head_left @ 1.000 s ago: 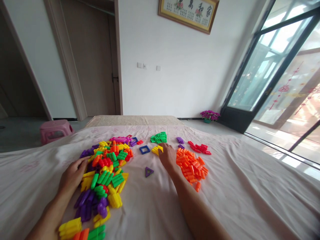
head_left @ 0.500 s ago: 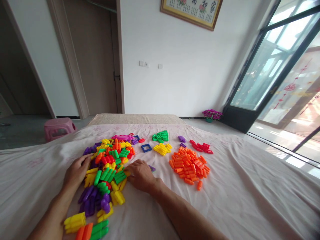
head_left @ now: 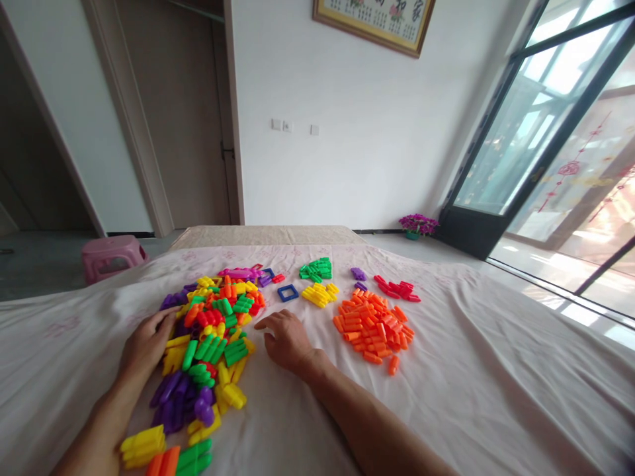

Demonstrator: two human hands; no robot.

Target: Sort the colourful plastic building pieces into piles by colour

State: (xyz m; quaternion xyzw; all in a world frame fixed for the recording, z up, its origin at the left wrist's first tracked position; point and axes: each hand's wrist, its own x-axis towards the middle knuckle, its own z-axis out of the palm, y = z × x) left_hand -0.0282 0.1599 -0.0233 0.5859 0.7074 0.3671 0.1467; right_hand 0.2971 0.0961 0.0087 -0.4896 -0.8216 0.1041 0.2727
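A heap of mixed plastic building blocks (head_left: 211,347) in yellow, green, red, orange and purple lies on the cloth-covered table at left. My left hand (head_left: 147,340) rests against the heap's left side, its fingers stretched along the blocks and partly hidden. Just right of the heap, my right hand (head_left: 285,337) hovers low with index finger and thumb apart, nothing visible between them. Nearest to it on the heap are a green block (head_left: 235,352) and yellow blocks (head_left: 232,395). A large pile of orange blocks (head_left: 373,327) lies farther right.
Behind the hands are small groups of green blocks (head_left: 316,269), yellow blocks (head_left: 320,295), red blocks (head_left: 397,289) and purple blocks (head_left: 358,274). A blue square frame (head_left: 288,293) lies between them and the heap. A pink stool (head_left: 114,256) stands beyond the table's left edge.
My right hand has drawn back to the right from the heap's edge, and its fingers have come apart. A purple piece seen behind it before is now out of sight. My left hand stays put.
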